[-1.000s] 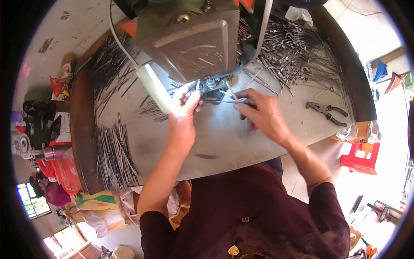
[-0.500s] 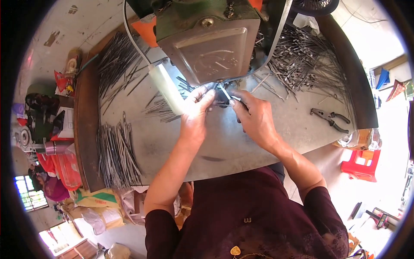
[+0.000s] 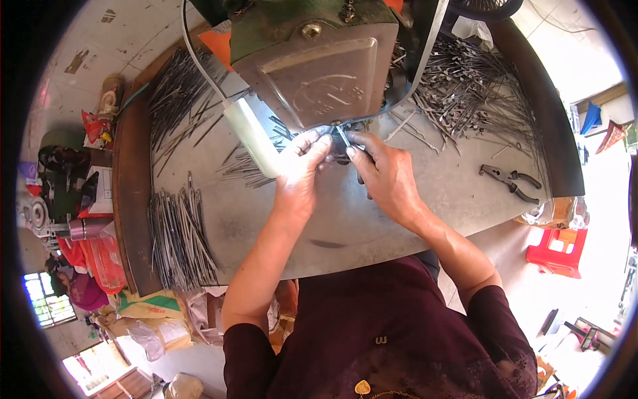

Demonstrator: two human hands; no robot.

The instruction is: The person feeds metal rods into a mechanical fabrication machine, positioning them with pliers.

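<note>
Under the green and brown metal machine head, both of my hands work close together. My right hand is closed, thumb against fingers, on a thin bright metal strip that slants up toward the machine's lower edge. Left of it, my left hand is pinched closed at the same spot; what its fingertips hold is hidden in glare and shadow. A lit white tube lamp hangs beside my left wrist. Thin dark metal rods lie on the metal table behind that hand.
Bundled rods lie at the near left, with more rods farther back. A heap of metal pieces with long stems covers the back right. Pliers rest at the right. Raised brown edges flank the table; a red stool stands beyond.
My right hand has shifted slightly left, toward my left hand, still pinching the strip. The machine head appears slightly displaced as the view moves a little.
</note>
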